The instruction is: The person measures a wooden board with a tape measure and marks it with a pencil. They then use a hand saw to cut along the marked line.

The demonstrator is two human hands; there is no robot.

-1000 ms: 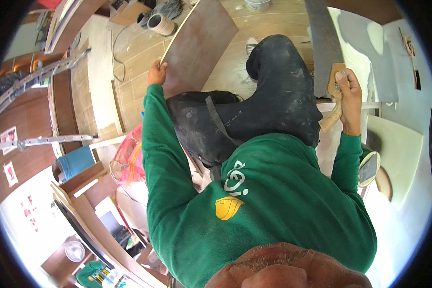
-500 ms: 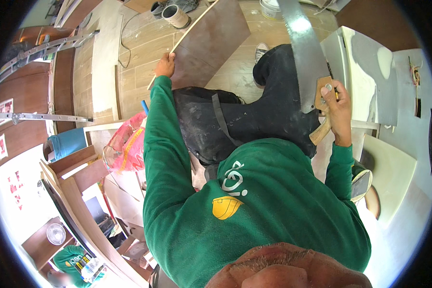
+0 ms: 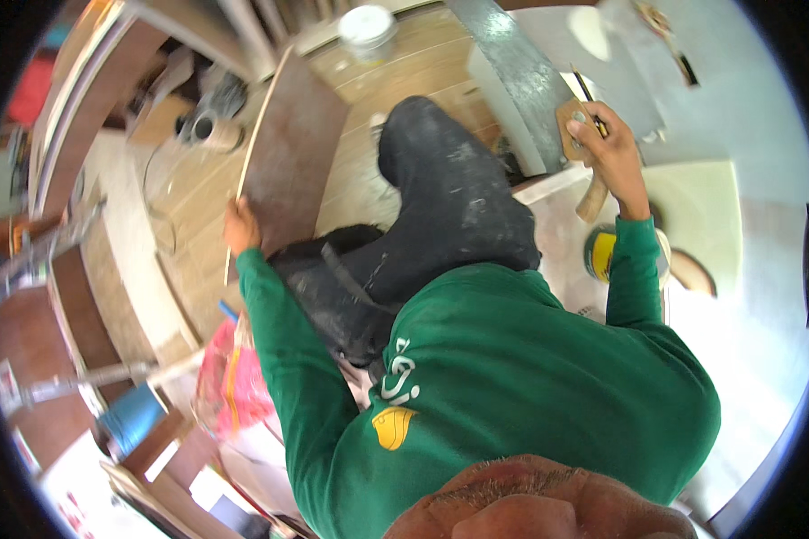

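Note:
My left hand [image 3: 243, 225] is closed on the pale edge of a brown wooden board [image 3: 295, 148], which stands on edge beside my left leg. In my right hand [image 3: 616, 153] is a handsaw [image 3: 520, 85], gripped where its wooden handle meets the wide metal blade. The blade points up and away to the left, with its handle's lower end hanging below my fingers. A thin dark pencil-like stick [image 3: 582, 83] also pokes out between the fingers of that hand.
A white bucket [image 3: 368, 34] and an open can [image 3: 216, 132] stand on the floor ahead. To the right are a pale panel [image 3: 706, 202] and a yellow-labelled tin [image 3: 600, 251]. A red plastic bag [image 3: 234, 377], blue bucket [image 3: 132, 418] and blurred ladder [image 3: 90, 382] lie left.
My view and body have turned to the right, so the floor things have slid left. The board and handsaw have stayed in my hands and moved along with me.

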